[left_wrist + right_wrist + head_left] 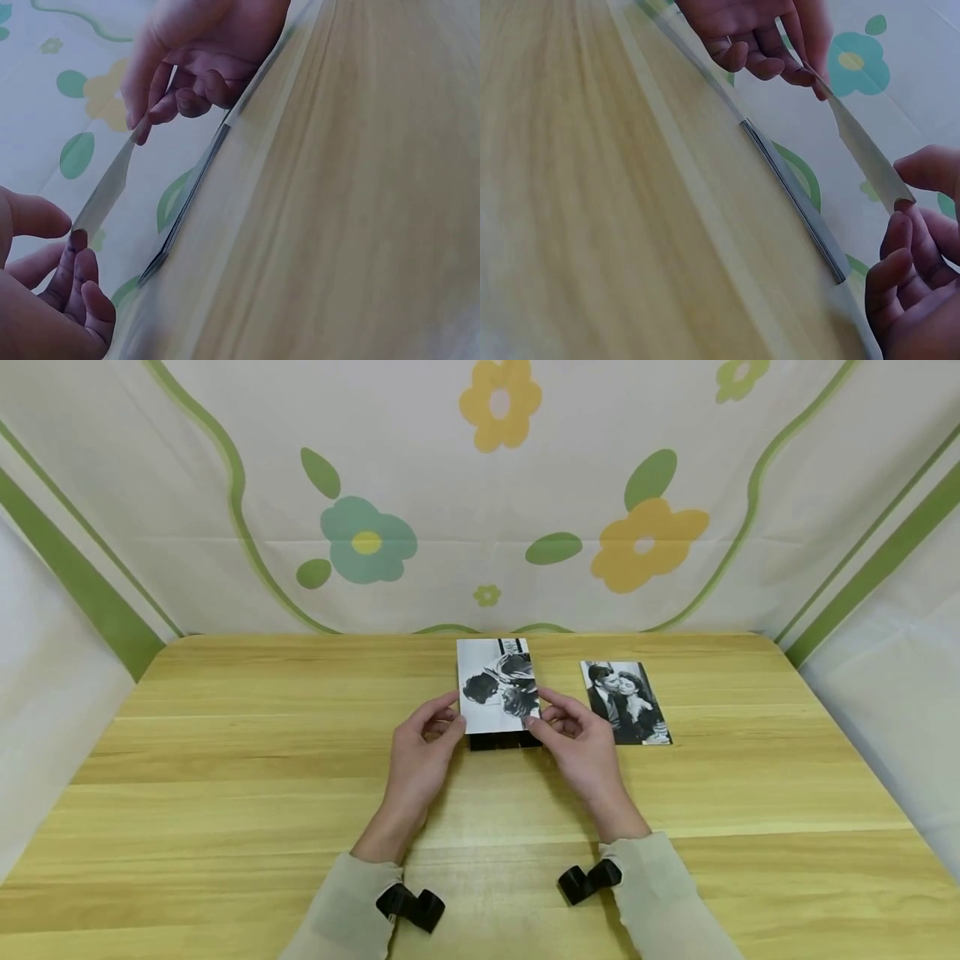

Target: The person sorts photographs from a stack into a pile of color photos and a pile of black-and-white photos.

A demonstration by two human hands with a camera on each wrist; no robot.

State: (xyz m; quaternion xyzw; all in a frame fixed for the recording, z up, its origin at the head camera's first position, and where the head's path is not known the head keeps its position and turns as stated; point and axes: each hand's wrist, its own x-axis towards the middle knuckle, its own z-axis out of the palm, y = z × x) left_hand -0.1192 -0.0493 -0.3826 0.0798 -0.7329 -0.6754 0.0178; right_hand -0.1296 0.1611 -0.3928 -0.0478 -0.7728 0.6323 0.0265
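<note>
A black-and-white photo card is held up by its two sides, its picture of people turned sideways. My left hand pinches its left edge between thumb and fingers. On the opposite edge my right hand pinches it the same way. Both wrist views show the raised card edge-on and slightly bowed, with a gap beneath it. Below lies a thin stack of cards on the table; the head view shows only its dark near edge. The raised card hides the rest.
Another black-and-white photo card, showing a couple, lies flat to the right of my right hand. Everything lies on a wooden table. A white cloth with flowers and leaves hangs behind its far edge.
</note>
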